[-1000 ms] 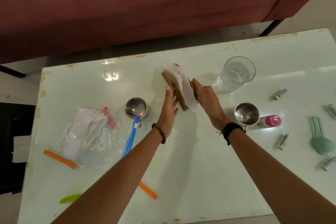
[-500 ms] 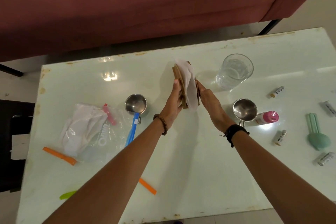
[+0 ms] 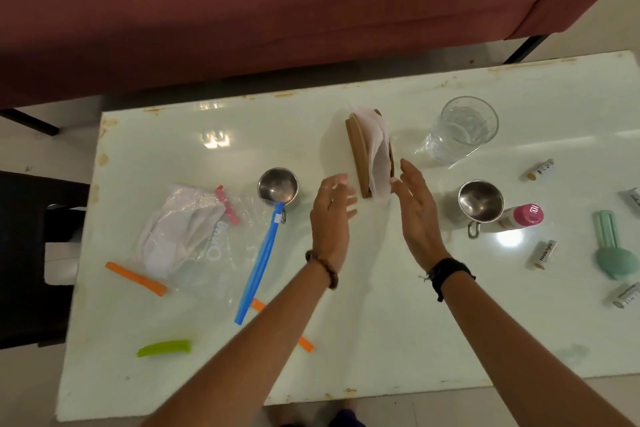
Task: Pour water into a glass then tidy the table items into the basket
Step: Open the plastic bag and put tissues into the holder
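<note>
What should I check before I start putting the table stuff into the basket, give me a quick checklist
1. Water poured: ok, the glass holds water.
2. Hands free: ok, the left hand and right hand are open and hold nothing.
3. Napkin holder steady: ok, it stands upright on the table, apart from both hands.
4. Basket within reach: cannot tell, no basket is in view.
5. Clear path past the glass: not ok, it stands just right of the napkin holder, so a sweep could tip it.
6. Loose items to collect: ok, the batteries and steel cups lie in plain view.
</note>
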`<act>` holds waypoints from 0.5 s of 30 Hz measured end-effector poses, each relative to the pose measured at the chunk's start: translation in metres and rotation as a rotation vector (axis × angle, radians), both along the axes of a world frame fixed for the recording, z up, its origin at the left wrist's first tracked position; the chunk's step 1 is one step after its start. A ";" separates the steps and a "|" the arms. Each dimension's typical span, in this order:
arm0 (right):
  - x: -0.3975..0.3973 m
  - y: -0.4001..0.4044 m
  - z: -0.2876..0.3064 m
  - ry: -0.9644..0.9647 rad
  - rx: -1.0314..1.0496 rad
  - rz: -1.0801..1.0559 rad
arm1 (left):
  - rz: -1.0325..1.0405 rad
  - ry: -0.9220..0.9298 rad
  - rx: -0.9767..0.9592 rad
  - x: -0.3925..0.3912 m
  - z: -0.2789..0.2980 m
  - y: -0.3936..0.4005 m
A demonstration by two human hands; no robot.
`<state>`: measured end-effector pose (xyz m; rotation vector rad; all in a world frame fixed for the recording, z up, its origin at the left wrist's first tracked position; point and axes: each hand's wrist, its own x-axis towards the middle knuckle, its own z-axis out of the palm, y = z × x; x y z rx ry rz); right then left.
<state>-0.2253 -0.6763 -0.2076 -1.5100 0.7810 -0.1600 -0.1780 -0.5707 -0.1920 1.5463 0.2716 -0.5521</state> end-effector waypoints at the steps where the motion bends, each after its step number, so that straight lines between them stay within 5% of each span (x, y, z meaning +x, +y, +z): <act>1: -0.007 0.008 0.000 -0.006 -0.012 -0.047 | 0.087 0.053 -0.029 -0.010 0.002 0.007; 6: -0.045 0.044 -0.003 0.006 0.008 -0.081 | 0.340 0.287 -0.044 -0.035 -0.005 0.034; 15: -0.070 0.069 -0.016 0.075 0.037 -0.068 | 0.451 0.277 -0.084 -0.015 -0.016 0.057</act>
